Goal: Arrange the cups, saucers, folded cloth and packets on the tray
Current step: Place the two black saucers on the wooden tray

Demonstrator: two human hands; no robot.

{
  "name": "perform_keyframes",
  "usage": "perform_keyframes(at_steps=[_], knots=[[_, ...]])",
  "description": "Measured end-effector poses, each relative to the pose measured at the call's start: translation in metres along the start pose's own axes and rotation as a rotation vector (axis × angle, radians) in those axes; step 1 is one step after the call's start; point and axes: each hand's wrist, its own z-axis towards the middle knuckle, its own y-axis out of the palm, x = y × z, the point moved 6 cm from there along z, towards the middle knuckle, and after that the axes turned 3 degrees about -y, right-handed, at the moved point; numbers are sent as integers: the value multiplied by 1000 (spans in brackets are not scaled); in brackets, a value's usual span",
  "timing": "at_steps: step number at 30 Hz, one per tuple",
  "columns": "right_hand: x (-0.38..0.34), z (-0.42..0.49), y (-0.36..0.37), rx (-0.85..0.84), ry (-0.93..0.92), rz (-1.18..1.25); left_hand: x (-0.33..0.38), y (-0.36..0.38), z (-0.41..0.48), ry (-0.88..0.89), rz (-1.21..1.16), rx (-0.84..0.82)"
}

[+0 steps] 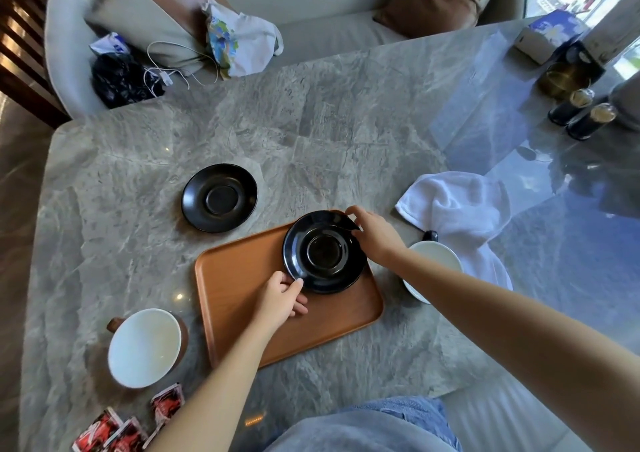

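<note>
A black saucer [323, 252] sits at the far right corner of the brown wooden tray [242, 285]. My left hand [278, 299] pinches its near left rim and my right hand [375, 235] grips its far right rim. A second black saucer [220, 197] lies on the table beyond the tray. A brown cup with a white inside [145, 347] stands left of the tray. Another cup [438, 257] is partly hidden behind my right forearm. A rumpled white cloth [460, 216] lies to the right. Red packets [128, 420] lie at the near left edge.
The marble table [329, 132] carries two dark shakers [581, 115], a dark holder [571, 70] and a blue-white box [547, 35] at the far right. Beyond the far edge, a sofa holds bags, a cable and cushions.
</note>
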Motion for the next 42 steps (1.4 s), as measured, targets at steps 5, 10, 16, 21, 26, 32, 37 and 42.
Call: perform_keyframes(at_steps=[5,10,16,21,26,32,37,42], knots=[[1,4,0,17,60,7,1,-1,2,-31,-41,22],[1,6,1,-3,77,13,-2,0,5,-26,-73,27],[-1,7,-5,-10,110,33,-3,-1,10,-112,-113,-104],[-59,25,-22,172,-137,65,-1,-43,12,-135,-44,-294],[-122,64,20,-61,138,798,11,-137,31,66,-388,256],[-151,89,74,-125,393,885,6,-175,62,29,-536,458],[-147,96,89,-10,405,718,-1,-171,81,-36,-586,476],[-147,100,90,48,376,620,1,-172,88,-43,-570,466]])
